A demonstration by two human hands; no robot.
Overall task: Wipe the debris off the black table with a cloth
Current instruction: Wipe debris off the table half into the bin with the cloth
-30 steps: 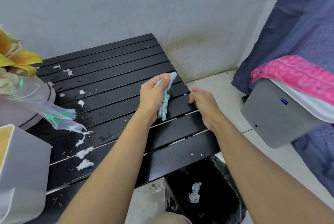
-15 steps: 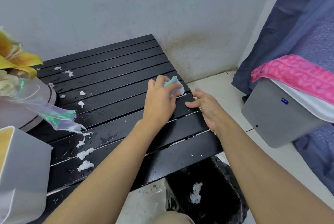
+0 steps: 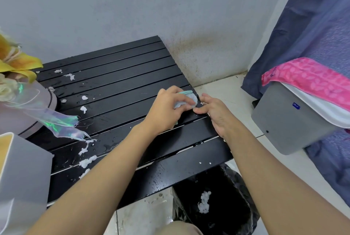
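1. Left hand (image 3: 166,109) closed around a bunched pale blue-green cloth (image 3: 186,100), pressing it onto the black table (image 3: 123,83) at the right edge, roughly midway along that edge.
2. Right hand (image 3: 217,113) at the same right edge, just beside the cloth, fingers loosely curled and gripping nothing, fingertips touching the slat edge and meeting the left hand's fingers.
3. White debris (image 3: 87,161) in clumps near the table's front-left part, beside a grey box (image 3: 22,178) at the front-left corner.
4. Smaller white bits (image 3: 83,109) scattered along the left side, more (image 3: 70,76) near the rear-left corner.
5. Droplets and wet streaks across the dark slats, mostly toward the front.
6. Flower arrangement (image 3: 17,87) with iridescent wrap overhanging the left edge.
7. Black-lined bin (image 3: 214,202) on the floor below the front-right corner, a white clump inside.
8. Grey container (image 3: 287,121) off to the right, well apart from the table.
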